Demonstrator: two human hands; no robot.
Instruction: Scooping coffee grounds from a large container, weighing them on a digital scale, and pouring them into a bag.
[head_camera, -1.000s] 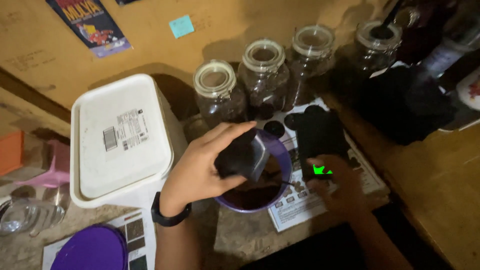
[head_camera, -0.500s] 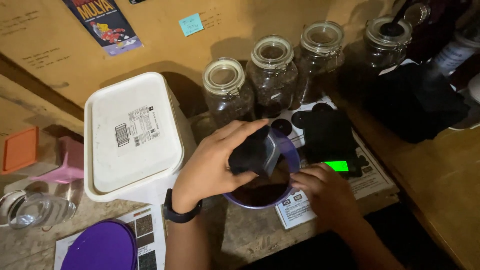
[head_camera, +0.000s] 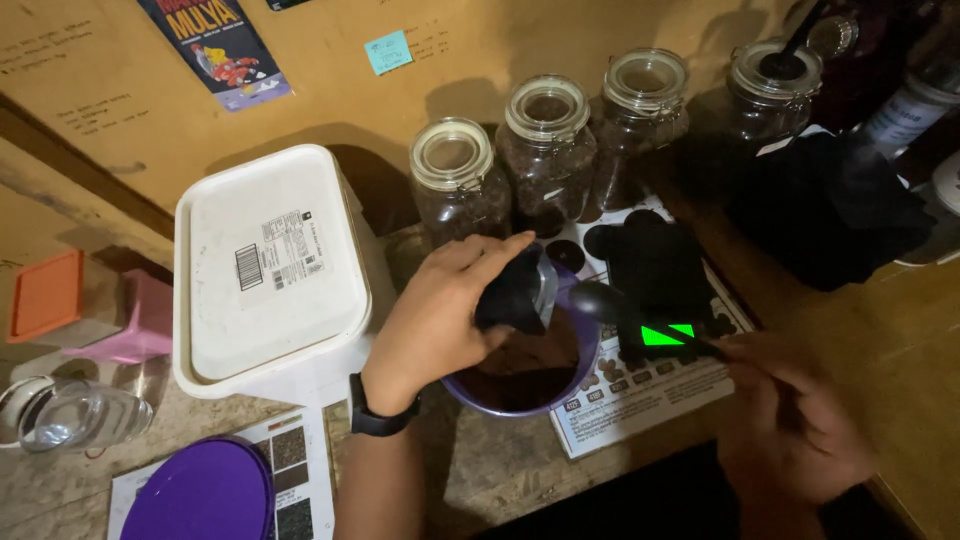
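Note:
My left hand (head_camera: 440, 325), a dark watch on its wrist, holds a small dark pouch (head_camera: 512, 295) tipped over a purple bowl (head_camera: 585, 372). The bowl holds brown coffee beans (head_camera: 530, 368). It stands by a black scale (head_camera: 655, 265) with a lit green display (head_camera: 665, 335); whether it rests on the scale is hidden. My right hand (head_camera: 790, 435), at the lower right, grips the handle of a dark spoon (head_camera: 600, 300). The spoon's head hovers at the bowl's right rim.
A white lidded tub (head_camera: 275, 270) stands left of the bowl. Several glass jars (head_camera: 452, 180) of beans line the back wall. A purple lid (head_camera: 200, 495), a clear glass jar on its side (head_camera: 60, 415), a pink scoop (head_camera: 140, 320) and an orange lid (head_camera: 45, 295) lie at left. A printed sheet (head_camera: 640, 400) lies under the scale.
My right hand has drawn back from the scale's display toward the lower right and now holds the spoon at the bowl's rim. My left hand stays over the bowl with the pouch.

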